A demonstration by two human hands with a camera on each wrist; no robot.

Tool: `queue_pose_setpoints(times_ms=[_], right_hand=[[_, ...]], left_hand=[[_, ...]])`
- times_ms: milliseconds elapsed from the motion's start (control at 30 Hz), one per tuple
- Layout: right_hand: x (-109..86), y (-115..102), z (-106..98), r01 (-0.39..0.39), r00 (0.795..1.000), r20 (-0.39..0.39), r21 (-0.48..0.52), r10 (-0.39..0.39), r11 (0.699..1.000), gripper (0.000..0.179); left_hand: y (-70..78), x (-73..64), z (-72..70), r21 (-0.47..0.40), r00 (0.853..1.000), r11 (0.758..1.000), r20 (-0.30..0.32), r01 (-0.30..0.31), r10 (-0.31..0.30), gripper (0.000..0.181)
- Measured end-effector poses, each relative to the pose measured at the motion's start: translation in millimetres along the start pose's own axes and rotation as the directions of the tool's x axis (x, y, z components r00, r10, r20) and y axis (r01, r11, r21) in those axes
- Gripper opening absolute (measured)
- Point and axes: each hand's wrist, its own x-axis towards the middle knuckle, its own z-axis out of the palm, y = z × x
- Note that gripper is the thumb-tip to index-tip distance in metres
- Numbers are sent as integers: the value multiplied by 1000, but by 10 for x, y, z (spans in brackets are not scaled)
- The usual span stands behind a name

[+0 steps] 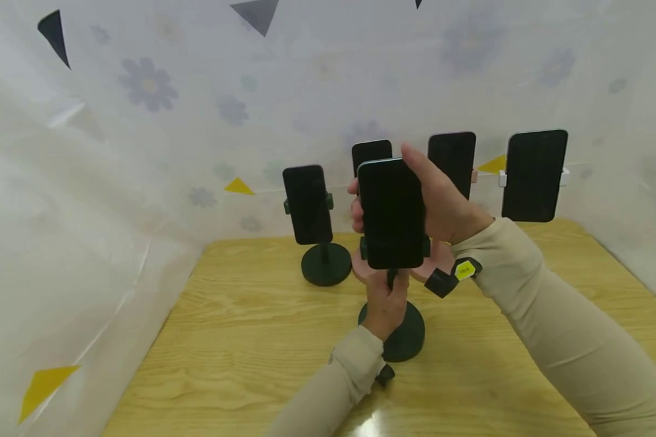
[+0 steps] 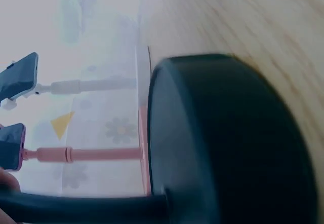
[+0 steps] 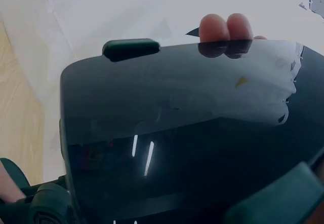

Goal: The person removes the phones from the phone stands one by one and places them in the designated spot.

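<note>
Tabletop (image 1: pixel 224 328), far edge: four others (image 1: pixel 307 206) crowding!
Left edge: stand (image 1: pixel 407 340) well apart.
Left grip (image 1: pixel 384 304): clasping stand.
Right grip (image 1: pixel 445 203): clutching phone (image 1: pixel 393 218).

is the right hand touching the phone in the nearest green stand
Touching. In the head view the right hand grips the phone from both sides; the right wrist view shows its fingers over one edge.

A dark-screened phone (image 1: pixel 392 218) sits upright in a green stand (image 1: pixel 407 338).

Phone (image 1: pixel 392 218) in the front stand (image 1: pixel 407 334), four other phones (image 1: pixel 308 205) behind.
</note>
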Motion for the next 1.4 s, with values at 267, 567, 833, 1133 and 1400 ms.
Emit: queue_pose_setpoints(times_ms=[267,567,833,1133,1400], right_hand=[[33,11,26,10,1000,-3,14,-10,1000,65],[46,33,65,33,999,8,3,-33,999,66],[11,59,166,36,998,-51,-54,-39,998,66],[-14,-6,196,9,999,-41,6,-9,1000,63],[-53,-49,162,-21,999,-38,48,23,999,65]], left_hand=[[77,131,-71,-51,971,970,14,-237,238,13],[-127,144,-36,-179,957,943,31,-280,289,15],[-185,66,23,-261,951,920,24,-292,309,20],[-159,65,112,-96,955,951,-76,-294,288,19],[-119,49,178,33,956,962,-102,-272,274,18]])
